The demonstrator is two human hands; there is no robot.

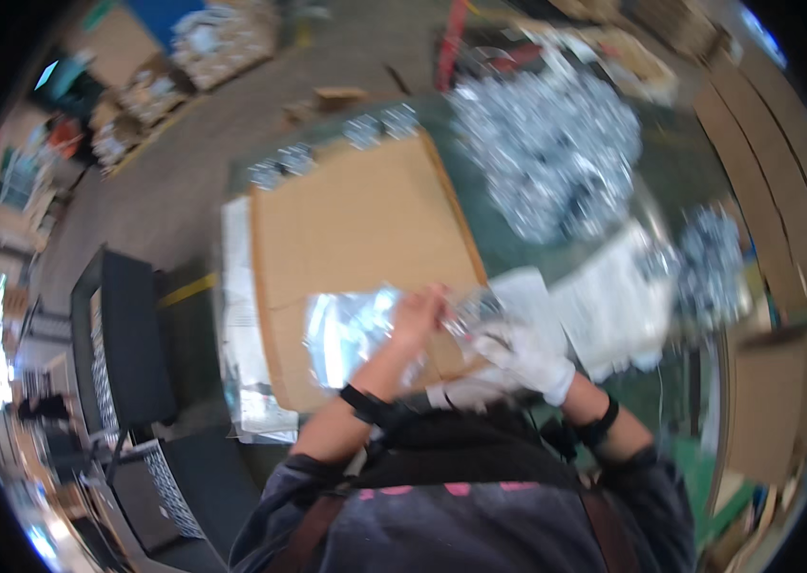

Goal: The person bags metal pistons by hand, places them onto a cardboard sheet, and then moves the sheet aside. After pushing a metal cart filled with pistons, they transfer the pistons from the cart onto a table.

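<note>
Crinkled, shiny clear plastic bag (351,329) at frame centre, blurred, over a flat brown cardboard sheet (356,220). Bare left hand (419,310) pinched shut on its right edge; white-gloved right hand (527,358) just beside, grip unclear.

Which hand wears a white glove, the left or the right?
The right hand wears the white glove; the left hand is bare. Both touch a clear plastic bag over the cardboard sheet.

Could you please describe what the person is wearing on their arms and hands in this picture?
The left hand is bare, while the right hand wears a white glove. Each wrist carries a black band. Dark grey-blue sleeves are pushed up near the elbows, leaving the forearms uncovered. The picture is blurred, so no finer markings can be made out.
</note>
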